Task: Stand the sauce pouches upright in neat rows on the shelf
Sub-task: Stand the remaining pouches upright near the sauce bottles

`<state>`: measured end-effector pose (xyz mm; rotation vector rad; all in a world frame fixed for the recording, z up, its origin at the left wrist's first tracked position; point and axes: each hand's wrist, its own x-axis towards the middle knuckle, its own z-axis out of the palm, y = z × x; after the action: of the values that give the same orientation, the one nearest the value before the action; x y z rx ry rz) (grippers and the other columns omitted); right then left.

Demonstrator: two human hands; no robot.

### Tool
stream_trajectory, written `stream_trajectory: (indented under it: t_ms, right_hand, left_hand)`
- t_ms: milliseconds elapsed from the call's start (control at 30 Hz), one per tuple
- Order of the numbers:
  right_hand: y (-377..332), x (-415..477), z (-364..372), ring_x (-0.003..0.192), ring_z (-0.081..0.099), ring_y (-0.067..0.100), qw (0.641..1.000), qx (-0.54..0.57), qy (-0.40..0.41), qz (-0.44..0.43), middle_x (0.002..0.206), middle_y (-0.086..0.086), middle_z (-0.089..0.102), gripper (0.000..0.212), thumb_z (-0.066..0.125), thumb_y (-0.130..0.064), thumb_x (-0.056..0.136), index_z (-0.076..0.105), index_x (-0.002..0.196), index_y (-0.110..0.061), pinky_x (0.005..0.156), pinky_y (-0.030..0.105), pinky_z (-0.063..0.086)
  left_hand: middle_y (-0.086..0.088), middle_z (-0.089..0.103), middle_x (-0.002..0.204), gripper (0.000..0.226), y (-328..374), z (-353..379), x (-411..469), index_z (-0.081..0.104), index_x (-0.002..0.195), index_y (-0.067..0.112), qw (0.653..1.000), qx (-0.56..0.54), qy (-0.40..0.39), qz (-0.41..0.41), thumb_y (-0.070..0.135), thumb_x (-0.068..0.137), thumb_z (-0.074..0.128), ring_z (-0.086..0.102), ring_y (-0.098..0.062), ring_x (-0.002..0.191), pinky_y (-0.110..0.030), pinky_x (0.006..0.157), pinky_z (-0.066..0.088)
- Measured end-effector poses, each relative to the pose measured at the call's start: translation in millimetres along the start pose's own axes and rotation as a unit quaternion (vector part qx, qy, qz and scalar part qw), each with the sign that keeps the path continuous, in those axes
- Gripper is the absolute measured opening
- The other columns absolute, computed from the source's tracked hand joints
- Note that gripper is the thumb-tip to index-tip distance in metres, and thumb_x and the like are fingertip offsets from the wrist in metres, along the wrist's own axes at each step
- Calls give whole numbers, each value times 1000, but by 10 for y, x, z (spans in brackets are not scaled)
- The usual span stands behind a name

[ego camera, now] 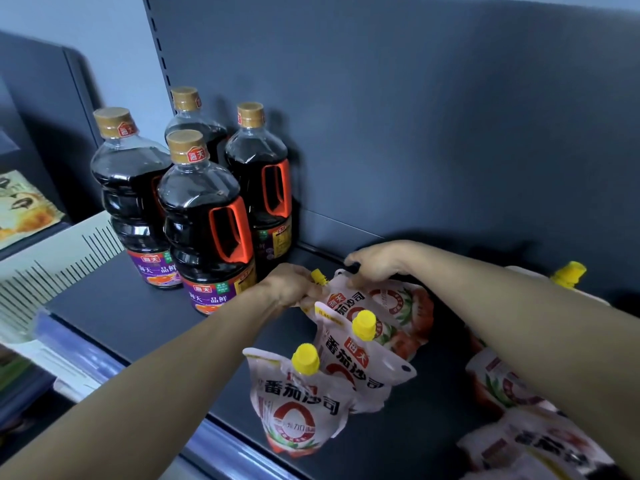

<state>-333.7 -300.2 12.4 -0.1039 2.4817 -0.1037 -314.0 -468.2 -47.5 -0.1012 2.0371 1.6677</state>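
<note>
Three white tomato sauce pouches with yellow caps stand in a line front to back on the dark shelf [114, 317]. The front pouch [298, 407] and the middle pouch [356, 362] stand free. Both hands hold the back pouch [388, 306] at its top: my left hand [294, 285] pinches it beside the yellow spout, and my right hand [377, 261] grips the top edge. More pouches [509, 386] lie under my right forearm at the right, partly hidden. Another yellow-capped pouch [568, 273] shows behind that arm.
Several large dark soy sauce bottles [204, 216] with orange handles stand at the back left of the shelf. The grey back panel [415, 116] rises behind. A blue price rail [86, 355] runs along the shelf's front edge. Another shelf unit is at far left.
</note>
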Motion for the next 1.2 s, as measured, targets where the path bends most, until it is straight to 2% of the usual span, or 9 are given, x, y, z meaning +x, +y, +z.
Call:
stream_trajectory:
  t_ms: [167, 300, 433, 567, 700, 767, 933, 1033, 1200]
  right_hand:
    - [-55, -36, -12, 92, 59, 25, 999, 28, -27, -23, 112, 15, 63, 30, 49, -23, 96, 61, 117, -6, 86, 39, 51]
    - [-48, -62, -66, 74, 50, 22, 998, 56, -17, -13, 83, 7, 53, 12, 51, -15, 95, 61, 92, -9, 60, 25, 42]
    - [5, -179, -178, 56, 49, 10, 994, 104, 15, -7, 64, 0, 51, 29, 58, -16, 93, 56, 64, -13, 49, 15, 45]
    - [52, -387, -318, 64, 49, 16, 995, 97, 31, 12, 66, 8, 50, 25, 60, -13, 91, 54, 68, -6, 58, 21, 46]
    - [214, -678, -490, 51, 49, 15, 984, 127, 119, 39, 57, 6, 48, 34, 58, -1, 90, 46, 58, -7, 46, 20, 48]
    - [284, -839, -547, 54, 56, 20, 976, 147, 153, 51, 60, 11, 54, 33, 56, 1, 90, 47, 58, -7, 51, 24, 50]
    - [371, -1078, -503, 102, 66, 40, 959, 197, 192, 71, 81, 22, 65, 32, 45, 3, 91, 43, 62, -11, 60, 24, 47]
    - [369, -1182, -447, 104, 67, 33, 946, 219, 224, 86, 77, 8, 60, 30, 55, 5, 86, 47, 65, -15, 58, 22, 52]
    - [347, -1312, -368, 106, 66, 31, 939, 221, 242, 102, 94, 12, 61, 27, 58, 5, 83, 51, 69, -18, 64, 25, 52]
  left_hand:
    - [-19, 53, 84, 16, -6, -32, -56, 56, 80, 10, 999, -13, -35, -1, 2, 78, 70, 48, -29, 79, -29, 62, 46]
    - [-16, 56, 81, 17, 17, -10, -111, 54, 80, 11, 999, -18, -22, 27, 4, 80, 69, 54, -27, 75, -31, 63, 47]
    - [-8, 58, 73, 21, 125, 5, -177, 52, 76, 11, 996, -58, -21, 63, 3, 77, 71, 59, -24, 70, -34, 66, 50]
    - [-7, 55, 73, 27, 337, 61, -289, 50, 73, 14, 991, -31, -25, 127, 4, 73, 75, 54, -23, 71, -30, 65, 45]
    - [-8, 60, 75, 26, 623, 121, -393, 52, 71, 13, 981, -23, -50, 188, -5, 74, 71, 59, -17, 66, -26, 64, 49]
    - [-7, 61, 73, 27, 778, 156, -443, 52, 70, 13, 975, -9, -67, 212, -8, 74, 69, 61, -9, 57, -20, 59, 51]
    - [5, 66, 60, 30, 978, 259, -559, 50, 68, 9, 962, 30, -99, 251, -15, 72, 67, 61, 4, 50, -11, 51, 48]
    - [-2, 61, 64, 28, 1025, 296, -620, 52, 69, 9, 957, 77, -96, 261, -13, 71, 69, 57, 0, 49, -14, 50, 46]
    - [-3, 56, 65, 30, 1059, 412, -731, 51, 68, 11, 948, 141, -127, 256, -9, 71, 72, 50, -4, 48, -13, 44, 40]
